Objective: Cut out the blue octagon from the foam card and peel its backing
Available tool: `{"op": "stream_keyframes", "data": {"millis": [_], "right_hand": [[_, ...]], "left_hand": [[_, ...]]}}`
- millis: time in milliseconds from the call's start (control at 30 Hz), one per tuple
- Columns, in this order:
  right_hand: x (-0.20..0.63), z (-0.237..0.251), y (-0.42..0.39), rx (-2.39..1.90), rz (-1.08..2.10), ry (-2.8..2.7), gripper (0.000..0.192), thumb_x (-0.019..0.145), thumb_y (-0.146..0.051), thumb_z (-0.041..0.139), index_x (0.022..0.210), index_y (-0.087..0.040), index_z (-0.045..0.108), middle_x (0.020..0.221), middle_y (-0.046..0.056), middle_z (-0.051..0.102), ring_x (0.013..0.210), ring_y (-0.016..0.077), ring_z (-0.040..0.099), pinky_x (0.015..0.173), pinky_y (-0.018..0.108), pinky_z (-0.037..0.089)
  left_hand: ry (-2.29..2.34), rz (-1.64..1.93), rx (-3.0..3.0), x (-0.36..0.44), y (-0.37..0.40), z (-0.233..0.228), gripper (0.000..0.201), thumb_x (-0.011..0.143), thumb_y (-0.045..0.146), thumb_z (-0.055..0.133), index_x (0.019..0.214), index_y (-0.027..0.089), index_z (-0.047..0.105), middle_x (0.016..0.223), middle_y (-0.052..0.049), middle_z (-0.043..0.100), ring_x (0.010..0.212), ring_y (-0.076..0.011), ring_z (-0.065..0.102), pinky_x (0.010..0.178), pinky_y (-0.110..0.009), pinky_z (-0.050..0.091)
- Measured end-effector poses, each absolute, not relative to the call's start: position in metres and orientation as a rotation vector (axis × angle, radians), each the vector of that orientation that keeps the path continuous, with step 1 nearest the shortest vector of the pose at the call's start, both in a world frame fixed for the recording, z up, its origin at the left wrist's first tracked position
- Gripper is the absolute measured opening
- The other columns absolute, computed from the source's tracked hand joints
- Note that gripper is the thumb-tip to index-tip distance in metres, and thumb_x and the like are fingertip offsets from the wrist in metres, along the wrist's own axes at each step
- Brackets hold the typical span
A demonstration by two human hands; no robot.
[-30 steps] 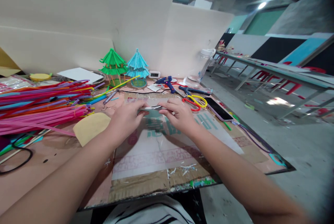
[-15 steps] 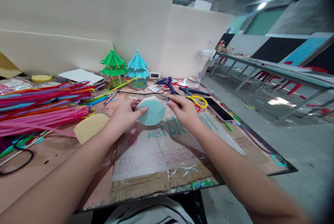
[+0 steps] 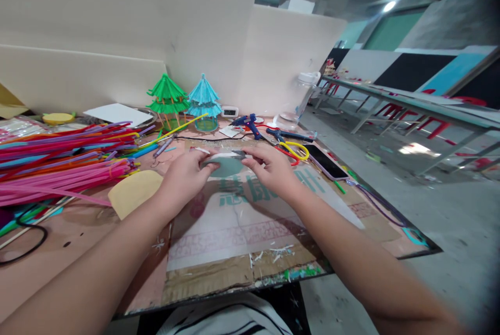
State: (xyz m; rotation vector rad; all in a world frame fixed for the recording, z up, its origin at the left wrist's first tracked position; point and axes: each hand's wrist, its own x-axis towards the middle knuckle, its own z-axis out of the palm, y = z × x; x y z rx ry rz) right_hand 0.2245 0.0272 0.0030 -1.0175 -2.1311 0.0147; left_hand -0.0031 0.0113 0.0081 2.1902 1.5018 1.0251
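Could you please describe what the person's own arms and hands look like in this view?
Both forearms are bare from the frame's lower edge to the wrist, with no sleeves in view. The left hand and right hand wear no gloves; no rings, watch or bracelet show. Whether the nails are painted is too small to tell.

Two bare forearms, entering from 7 o'clock and 5 o'clock, converging toward centre frame. Left hand [image 3: 183,174]: back uppermost, wrist straight, fingers curled toward 3 o'clock, thumb extended to meet them in a pinch. Right hand [image 3: 273,168]: back uppermost, wrist slightly bent inward, fingers pointing toward 9 o'clock, likewise pinched. Fingertips of both hands nearly meet, set just apart at equal height. Both arms extended, elbows out of view.
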Motion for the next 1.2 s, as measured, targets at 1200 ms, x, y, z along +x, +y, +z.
{"op": "stream_keyframes", "data": {"millis": [1200], "right_hand": [[0.2263,0.0058,0.0234,-0.954,-0.193,-2.174,0.031,0.094,-0.040,0.055,0.111,-0.018,0.070,0.086,0.007,0.067,0.083,0.0200,0.060,0.074,0.032,0.045]], "left_hand": [[1.464,0.953,2.085,-0.0010,0.0073,0.0133,0.023,0.082,0.031,0.060,0.095,0.016,0.072,0.082,-0.003,0.074,0.070,-0.0189,0.064,0.065,-0.026,0.047]]}}
